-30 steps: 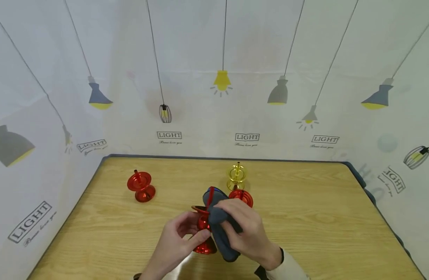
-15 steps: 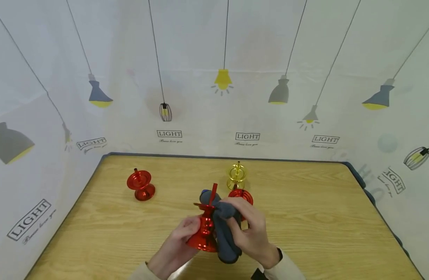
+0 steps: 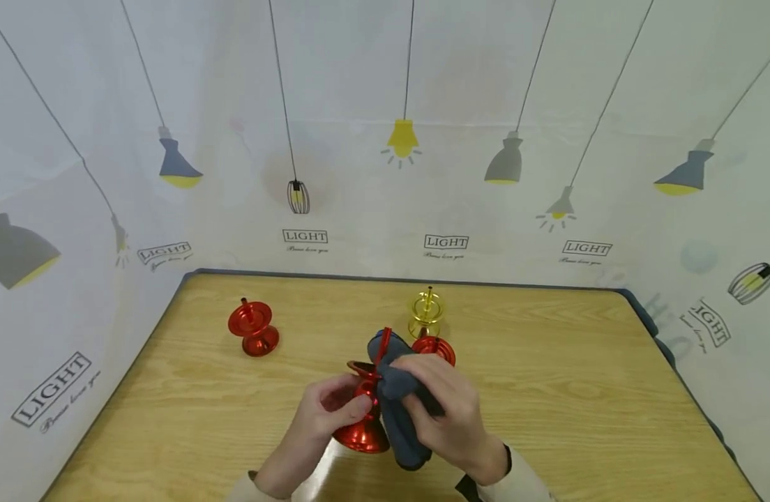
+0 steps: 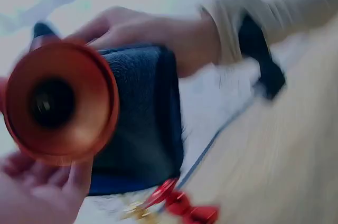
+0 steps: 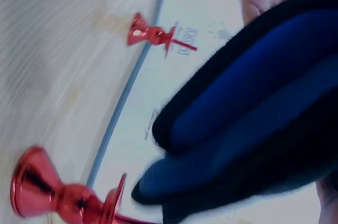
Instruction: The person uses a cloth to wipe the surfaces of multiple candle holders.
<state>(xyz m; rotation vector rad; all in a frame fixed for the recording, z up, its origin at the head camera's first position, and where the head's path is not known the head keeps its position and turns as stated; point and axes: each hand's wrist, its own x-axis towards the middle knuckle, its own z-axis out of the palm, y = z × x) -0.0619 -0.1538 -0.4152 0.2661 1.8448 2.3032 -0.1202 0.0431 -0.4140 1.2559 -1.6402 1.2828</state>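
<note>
In the head view my left hand grips a shiny red candlestick around its stem, thumb in front. The candlestick leans a little, with its dish and spike at the top. My right hand pinches a folded dark blue-grey cloth and holds it against the dish and spike from the right. Seen by the left wrist camera, the round hollow base faces the lens, with the cloth behind it. Cloth folds fill much of the right wrist view and hide the held candlestick there.
Another red candlestick stands at the table's far left. Behind my right hand is a third red one, partly covered, with a gold candlestick just beyond it. A lamp-printed white sheet borders the wooden table.
My left hand turned the candlestick upright and slightly up, then tilted it again, its thumb returning to the front of the stem. The right hand kept the cloth against it, shifting only slightly.
</note>
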